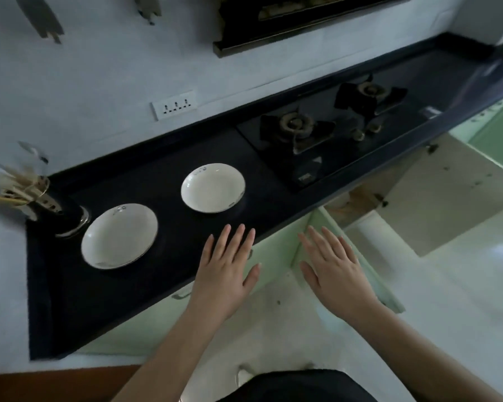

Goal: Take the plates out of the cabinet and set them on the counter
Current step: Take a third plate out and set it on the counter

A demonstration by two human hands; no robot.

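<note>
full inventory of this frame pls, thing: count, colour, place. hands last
plates: 2, white, apart on the counter, second one nearer the stove
counter: 1, black, along the wall
gas stove: 1, black, two burners, on the counter right of the plates
utensil holder: 1, dark with metal rim, counter's left end
wall socket: 1, white, above the counter
cabinet door: 1, pale inside, open below the counter
left hand: 1, fingers straight, over the counter edge, holds nothing
right hand: 1, fingers straight, before the cabinet, holds nothing
</note>
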